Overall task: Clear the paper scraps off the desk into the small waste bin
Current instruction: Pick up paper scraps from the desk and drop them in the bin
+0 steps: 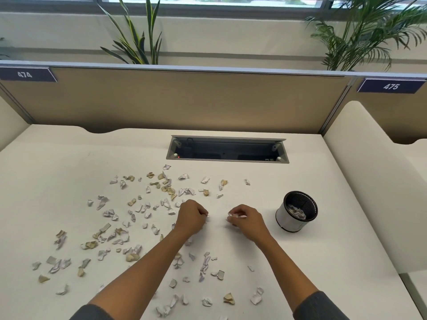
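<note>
Several white and tan paper scraps (120,234) lie scattered over the white desk (57,172), mostly left of centre and toward the front. A small waste bin (296,211), white outside with a black mesh inner wall, stands upright at the right and holds crumpled paper. My left hand (190,218) rests on the desk at the centre, fingers pinched on a small paper scrap. My right hand (247,221) sits a little to its right, fingers closed on white paper scraps, roughly a hand's width left of the bin.
An open cable tray (227,148) is recessed into the desk behind the scraps. A tan partition (184,100) closes the back, a white divider (360,162) the right side. Plants (138,38) stand behind the partition.
</note>
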`<state>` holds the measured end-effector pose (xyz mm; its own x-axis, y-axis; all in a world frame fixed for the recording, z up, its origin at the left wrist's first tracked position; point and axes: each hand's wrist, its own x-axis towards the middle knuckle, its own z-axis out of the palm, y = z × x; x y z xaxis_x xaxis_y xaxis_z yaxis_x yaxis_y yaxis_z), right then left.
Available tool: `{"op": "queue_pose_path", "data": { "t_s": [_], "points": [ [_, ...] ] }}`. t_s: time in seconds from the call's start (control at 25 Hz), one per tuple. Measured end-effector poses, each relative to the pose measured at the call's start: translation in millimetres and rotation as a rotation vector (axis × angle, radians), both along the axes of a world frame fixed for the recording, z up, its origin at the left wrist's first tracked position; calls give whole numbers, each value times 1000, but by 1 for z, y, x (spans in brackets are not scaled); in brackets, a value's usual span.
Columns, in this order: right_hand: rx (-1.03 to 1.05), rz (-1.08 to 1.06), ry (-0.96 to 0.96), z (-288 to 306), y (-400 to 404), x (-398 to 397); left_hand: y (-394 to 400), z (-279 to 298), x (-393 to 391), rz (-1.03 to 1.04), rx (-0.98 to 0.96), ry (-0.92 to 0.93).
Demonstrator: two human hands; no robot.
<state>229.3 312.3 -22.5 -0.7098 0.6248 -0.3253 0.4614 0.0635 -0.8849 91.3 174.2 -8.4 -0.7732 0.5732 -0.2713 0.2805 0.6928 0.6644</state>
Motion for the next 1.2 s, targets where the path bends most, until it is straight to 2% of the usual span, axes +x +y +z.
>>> {"op": "queue_pose_path", "data": {
  "t_s": [0.12, 0.24, 0.36, 0.48, 0.56, 0.64, 0.72, 0.88, 1.2],
  "points": [
    [-443, -113, 137, 6, -2, 12, 1, 10, 6, 71, 72, -116],
    [-549, -138, 214, 17, -2, 22, 8, 23, 18, 92, 123, -205],
    [-487, -196, 317, 36, 6, 32, 18, 33, 30, 79, 162, -258],
    [-302, -297, 387, 61, 30, 53, 27, 41, 38, 60, 188, -301],
    [-103, -356, 336, 74, 51, 71, 33, 47, 43, 43, 203, -331],
    [133, -402, 207, 81, 68, 88, 41, 51, 49, 33, 226, -363],
    [263, -423, 112, 81, 78, 100, 52, 56, 55, 16, 236, -393],
    [223, -442, 108, 71, 86, 112, 85, 70, 75, -47, 252, -417],
    [142, -490, 223, 67, 96, 124, 160, 91, 112, -151, 270, -391]
  ]
}}
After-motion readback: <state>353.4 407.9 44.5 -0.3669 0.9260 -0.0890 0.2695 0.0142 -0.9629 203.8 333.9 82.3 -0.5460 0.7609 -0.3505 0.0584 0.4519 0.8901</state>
